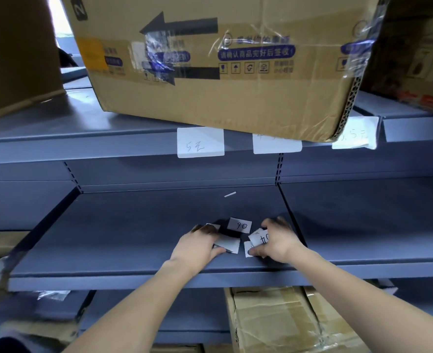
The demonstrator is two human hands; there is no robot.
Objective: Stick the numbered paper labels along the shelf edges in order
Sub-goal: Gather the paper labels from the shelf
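Pinching several labels [260, 239] in right hand [277, 240]; gripping one more under left hand [200, 244] thumb. Spread between both grips on shelf [108, 238], likely for sorting into order first.

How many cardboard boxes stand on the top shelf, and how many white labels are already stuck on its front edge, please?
Cardboard boxes: 3 (left, middle, right)
White labels: 3 (left, middle, partly hidden, right)
Total: 6
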